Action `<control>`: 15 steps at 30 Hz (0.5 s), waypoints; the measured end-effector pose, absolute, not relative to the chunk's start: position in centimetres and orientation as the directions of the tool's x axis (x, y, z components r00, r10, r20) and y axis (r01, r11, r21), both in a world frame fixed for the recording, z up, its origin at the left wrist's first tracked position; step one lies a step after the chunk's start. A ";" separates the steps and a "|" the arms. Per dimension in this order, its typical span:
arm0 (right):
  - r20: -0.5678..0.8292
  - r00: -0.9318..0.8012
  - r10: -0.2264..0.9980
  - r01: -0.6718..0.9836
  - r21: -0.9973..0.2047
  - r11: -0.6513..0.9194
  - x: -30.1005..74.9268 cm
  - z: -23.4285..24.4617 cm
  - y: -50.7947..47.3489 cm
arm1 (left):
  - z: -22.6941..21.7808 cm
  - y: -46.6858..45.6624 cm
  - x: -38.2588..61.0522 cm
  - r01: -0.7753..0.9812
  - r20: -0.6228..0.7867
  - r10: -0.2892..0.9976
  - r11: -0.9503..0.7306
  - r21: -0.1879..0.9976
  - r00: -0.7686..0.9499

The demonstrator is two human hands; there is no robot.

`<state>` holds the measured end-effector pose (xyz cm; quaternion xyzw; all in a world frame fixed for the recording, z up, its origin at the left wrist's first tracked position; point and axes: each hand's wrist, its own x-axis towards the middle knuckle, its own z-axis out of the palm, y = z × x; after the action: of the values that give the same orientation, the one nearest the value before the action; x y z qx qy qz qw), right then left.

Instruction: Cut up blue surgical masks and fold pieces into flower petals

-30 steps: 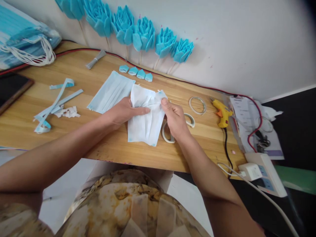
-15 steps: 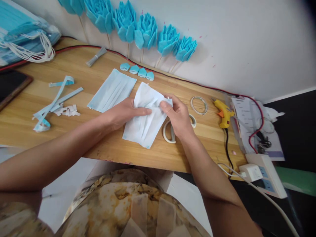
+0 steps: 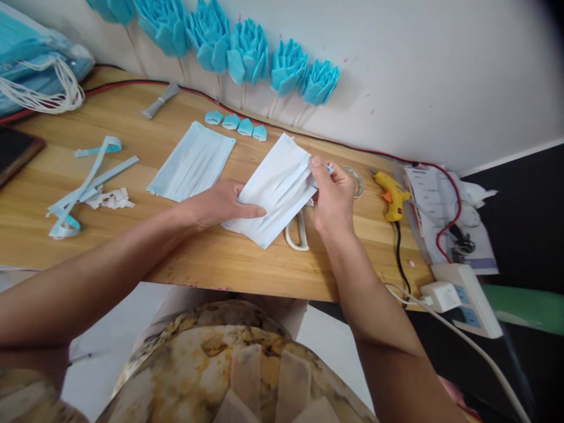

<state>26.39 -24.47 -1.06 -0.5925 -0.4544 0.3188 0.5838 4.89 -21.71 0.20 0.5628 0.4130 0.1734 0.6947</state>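
A white pleated mask sheet [image 3: 275, 191] lies stretched out on the wooden table [image 3: 132, 235]. My left hand [image 3: 215, 205] holds its near left edge, fingers closed over it. At the far right corner my right hand [image 3: 332, 197] pinches the sheet and lifts it slightly. White-handled scissors [image 3: 297, 232] lie partly under the sheet and my right hand. A light blue pleated mask sheet [image 3: 191, 161] lies flat to the left of the white one.
Four small folded blue pieces [image 3: 235, 123] sit by the wall below blue fabric flowers [image 3: 247, 50]. Cut blue strips [image 3: 83, 188] lie left, a mask pack [image 3: 30, 76] far left. A tape roll [image 3: 358, 181], yellow glue gun [image 3: 390, 194] and power strip [image 3: 467, 296] are right.
The crumpled white sheet has been pulled flat and taut. My right hand moved up and right with its corner; my left hand stayed on the near edge.
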 end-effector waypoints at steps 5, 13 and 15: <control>0.152 0.305 0.940 0.166 -0.981 0.104 27.0 -1.0 -24.1 | 0.1 -21.7 4.9 0.144 -0.299 0.765 0.266 0.953 0.570; -0.033 0.056 0.998 0.030 -0.999 -0.034 25.7 -0.1 -25.1 | 0.1 -21.6 4.9 -0.019 -0.251 0.857 0.290 0.957 0.450; -0.042 0.033 0.999 0.041 -0.998 -0.043 25.6 -0.2 -25.2 | 0.2 -21.7 5.0 -0.052 -0.236 0.868 0.286 0.957 0.437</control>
<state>25.56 -25.19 -0.25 -0.5288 -0.4913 0.4921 0.4867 4.96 -21.66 0.21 0.4950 0.4122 0.3343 0.6880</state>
